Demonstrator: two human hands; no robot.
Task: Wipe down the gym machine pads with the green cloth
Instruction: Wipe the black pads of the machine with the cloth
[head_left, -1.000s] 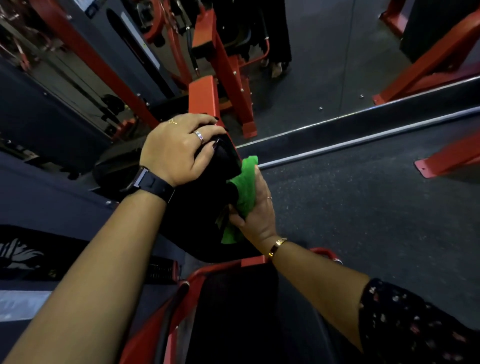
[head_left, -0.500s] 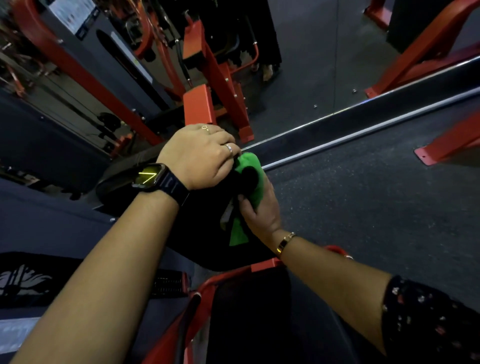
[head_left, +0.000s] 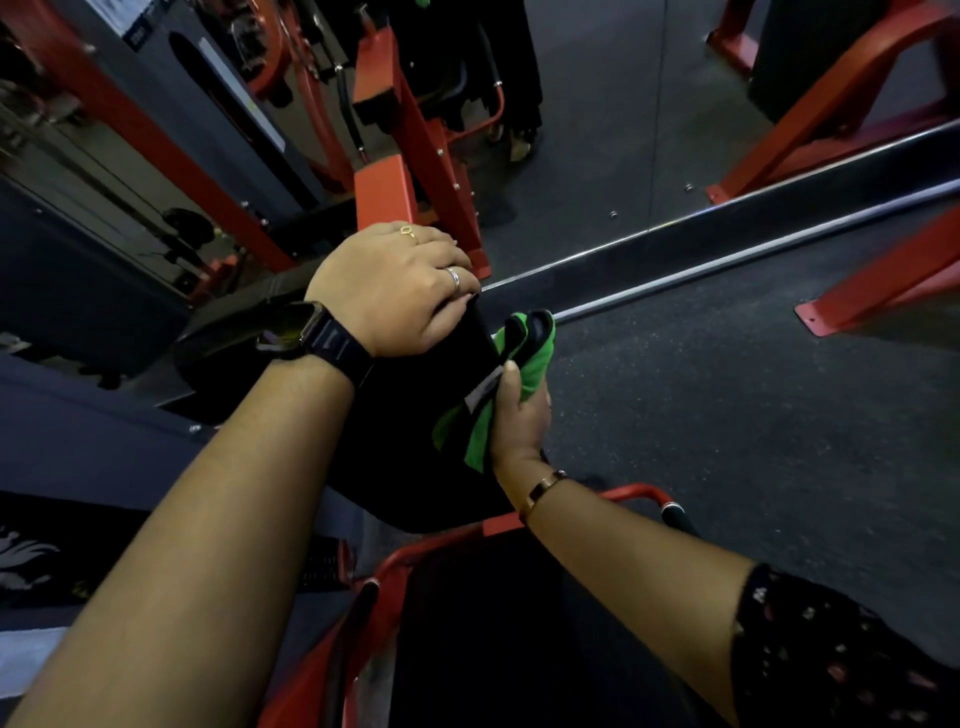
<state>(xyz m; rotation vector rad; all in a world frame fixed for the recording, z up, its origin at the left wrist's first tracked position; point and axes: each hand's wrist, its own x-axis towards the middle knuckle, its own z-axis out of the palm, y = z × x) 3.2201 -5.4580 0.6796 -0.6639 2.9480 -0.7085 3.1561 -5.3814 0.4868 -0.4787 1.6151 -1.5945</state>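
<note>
A black upright machine pad (head_left: 415, 415) stands in the middle of the view on a red frame. My left hand (head_left: 395, 291) rests over the pad's top edge, fingers curled round it. My right hand (head_left: 519, 415) grips the bunched green cloth (head_left: 524, 358) against the pad's right side, thumb up along the pad by a small white label. The cloth's black-trimmed edge sticks up above my fingers, and a green tail hangs below the hand. The pad's lower part is hidden behind my forearms.
A red tubular frame (head_left: 639, 493) with a dark seat pad (head_left: 493, 623) lies just below my hands. A mirror (head_left: 597, 156) with a metal base rail (head_left: 727, 260) runs across the back, reflecting red machines. Dark rubber floor (head_left: 727, 415) spreads right, with a red machine foot (head_left: 883, 291).
My right hand has slid the green cloth down the pad's right side from its top corner. My left hand stays on the pad's top.
</note>
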